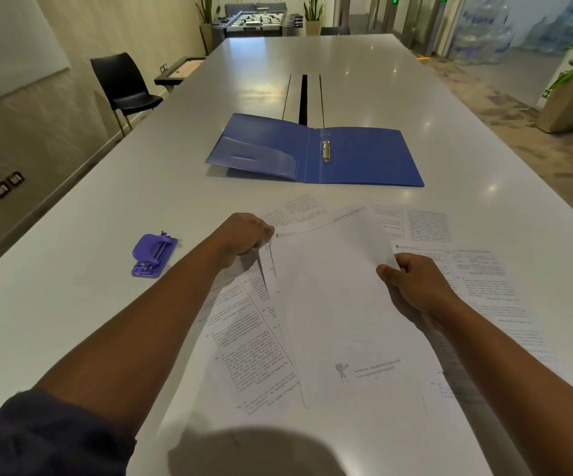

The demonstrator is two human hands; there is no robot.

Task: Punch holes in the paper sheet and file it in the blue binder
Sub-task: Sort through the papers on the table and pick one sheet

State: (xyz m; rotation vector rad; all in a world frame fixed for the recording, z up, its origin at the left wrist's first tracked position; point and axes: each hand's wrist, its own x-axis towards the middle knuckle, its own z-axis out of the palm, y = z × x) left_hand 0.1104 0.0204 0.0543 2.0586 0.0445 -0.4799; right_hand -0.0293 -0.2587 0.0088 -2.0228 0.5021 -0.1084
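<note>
Both hands pinching paper sheet [333,304]: left hand [244,237] far-left corner, right hand [412,283] right edge. Hole punch [154,255] lies left toward worktop's left edge, nearer left hand; blue binder [312,151] open beyond.

- The table [415,108], filling the frame's centre, has a smooth pale top with a soft sheen that mirrors the ceiling lights.
- The blue binder [364,159], upper centre, is glossy plastic; its ring clip [326,151] is shiny metal.
- The paper sheet [333,286], centre, is thin matt white paper.
- The hole punch [154,254], left of centre, is smooth purple plastic.
- The chair [123,82], upper left, looks like matt black plastic.
</note>
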